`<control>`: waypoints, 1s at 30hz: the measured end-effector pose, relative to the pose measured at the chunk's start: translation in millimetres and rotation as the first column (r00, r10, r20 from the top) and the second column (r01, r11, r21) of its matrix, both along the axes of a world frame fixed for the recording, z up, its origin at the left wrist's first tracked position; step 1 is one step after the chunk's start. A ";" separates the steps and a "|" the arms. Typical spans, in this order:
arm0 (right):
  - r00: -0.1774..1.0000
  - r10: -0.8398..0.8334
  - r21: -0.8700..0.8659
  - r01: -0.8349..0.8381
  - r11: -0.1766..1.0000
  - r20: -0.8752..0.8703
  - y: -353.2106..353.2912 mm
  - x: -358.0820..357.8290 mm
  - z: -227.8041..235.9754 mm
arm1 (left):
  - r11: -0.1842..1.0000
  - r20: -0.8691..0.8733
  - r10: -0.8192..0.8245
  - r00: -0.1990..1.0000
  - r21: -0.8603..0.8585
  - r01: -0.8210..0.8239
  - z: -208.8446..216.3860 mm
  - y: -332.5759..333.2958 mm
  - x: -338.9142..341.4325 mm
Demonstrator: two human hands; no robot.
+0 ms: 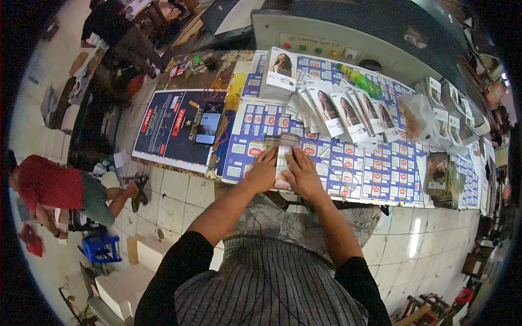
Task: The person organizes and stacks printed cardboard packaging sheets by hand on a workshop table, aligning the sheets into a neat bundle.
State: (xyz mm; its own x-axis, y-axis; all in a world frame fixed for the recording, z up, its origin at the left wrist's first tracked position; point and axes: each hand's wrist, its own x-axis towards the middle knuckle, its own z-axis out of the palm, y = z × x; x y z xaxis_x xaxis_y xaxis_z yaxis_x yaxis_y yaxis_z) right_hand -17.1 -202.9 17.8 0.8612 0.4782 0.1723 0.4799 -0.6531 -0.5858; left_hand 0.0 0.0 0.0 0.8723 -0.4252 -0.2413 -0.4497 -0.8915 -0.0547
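A narrow printed carton (285, 142), brown and grey at its far end and pale nearer me, lies at the table's front edge. My left hand (263, 169) rests along its left side with the fingers stretched forward. From the right, my right hand (303, 171) lies on it, fingers spread and pointing away from me. Both palms face down; the carton's underside is hidden. Just beyond spreads a fanned heap of flat white cartons (341, 112) with a long-haired figure printed on them. A neat stack of the same cartons (280, 70) stands behind it.
Blue-and-white printed sheets (359, 174) cover the table. A phone (209, 126) lies left on a dark printed sheet (163, 124). At right are a clear plastic bag (423, 120), banded carton bundles (454, 103) and a dark stack (438, 173). A grey machine stands behind; another person (60, 185) sits at left.
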 end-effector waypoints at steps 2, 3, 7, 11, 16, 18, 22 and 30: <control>0.995 -0.034 -0.121 0.045 0.992 0.093 10.7 3.0 2.3 | 0.778 -0.010 -0.097 0.995 -0.625 0.069 -0.6 23.2 11.7; 0.997 -0.001 -0.148 0.012 0.989 0.074 -12.7 -5.3 1.3 | 0.762 -0.028 -0.067 0.997 -0.647 0.033 -2.8 10.8 -2.7; 0.991 -0.016 -0.222 0.045 0.974 0.133 3.8 -3.7 2.6 | 0.941 0.078 0.016 0.997 -0.339 0.011 26.2 63.8 -14.7; 0.994 0.024 -0.151 -0.007 0.989 0.110 25.8 -0.7 3.8 | 0.919 0.100 -0.011 0.995 -0.390 0.049 14.6 74.1 -14.3; 0.982 0.070 -0.267 -0.021 0.964 0.176 43.3 -3.6 3.8 | 0.945 0.064 -0.050 0.997 -0.321 0.068 15.4 77.9 -9.1; 0.982 0.079 -0.291 -0.025 0.956 0.174 44.9 -4.6 3.1 | 0.948 0.047 -0.055 0.997 -0.310 0.067 17.7 78.7 -8.3; 0.980 0.086 -0.316 -0.026 0.948 0.177 46.4 -4.8 4.7 | 0.925 -0.019 -0.112 0.994 -0.367 0.097 26.1 83.9 -6.2; 0.985 0.094 -0.323 -0.043 0.945 0.145 48.6 -4.5 -0.3 | 0.930 -0.097 -0.143 0.985 -0.354 0.100 24.7 88.1 0.1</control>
State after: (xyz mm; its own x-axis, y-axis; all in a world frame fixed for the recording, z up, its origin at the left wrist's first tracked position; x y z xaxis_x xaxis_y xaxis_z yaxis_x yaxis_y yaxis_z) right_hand -21.7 -154.3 17.5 0.7987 0.5872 0.1314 0.5989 -0.7548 -0.2675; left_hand 0.1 88.1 24.7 0.7828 -0.6017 -0.1588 -0.5398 -0.7834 0.3081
